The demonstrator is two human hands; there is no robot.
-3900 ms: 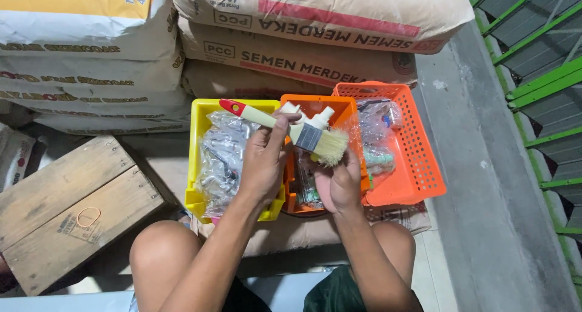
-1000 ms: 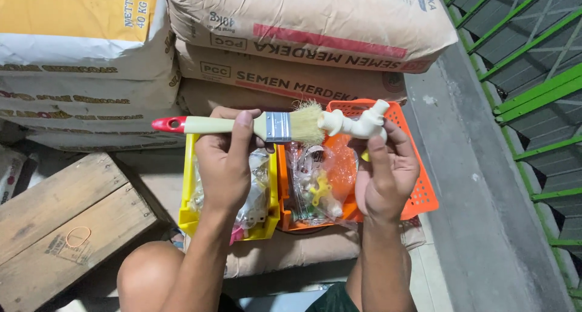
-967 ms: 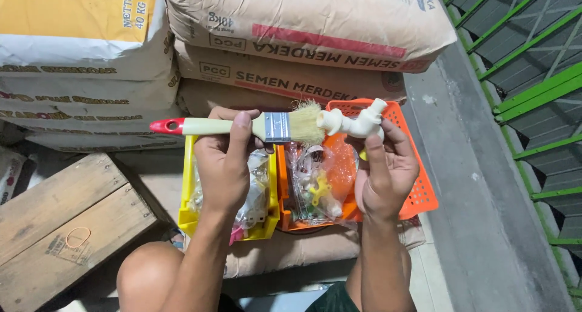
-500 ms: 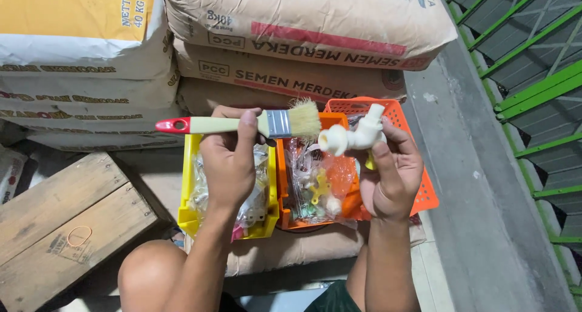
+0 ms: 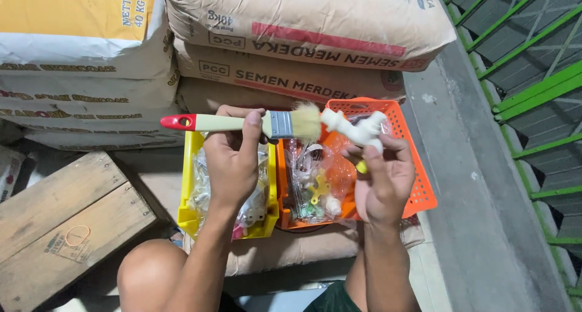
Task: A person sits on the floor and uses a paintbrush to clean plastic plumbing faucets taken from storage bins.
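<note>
- Hands raised side by side above the baskets, backs toward the camera, both forearms rising from the bottom edge of the view.
- Left hand (image 5: 233,160) is curled around a paintbrush (image 5: 242,123), thumb and fingers folded over the pale handle just behind the metal band; the brush lies level, its red tip pointing away to the left and its bristles pointing right.
- Right hand (image 5: 382,179) pinches a white plastic tap (image 5: 354,129) from below, fingertips closed on its body, the tap held above the hand and tilted with one end toward the brush.
- Bristle tips touch, or all but touch, the left end of the tap, in the gap between the two hands.
- Beneath the left hand sits a yellow basket (image 5: 188,209) filled with clear bags of small fittings.
- Beneath and behind the right hand sits an orange basket (image 5: 418,191); another orange one, just left of that hand, holds bagged parts.
- Beyond both hands are stacked cement sacks (image 5: 303,21).
- Left of the left forearm lies a wooden crate (image 5: 66,221).
- Right of the right hand runs a grey concrete ledge (image 5: 473,185) with green railing (image 5: 533,94) past it.
</note>
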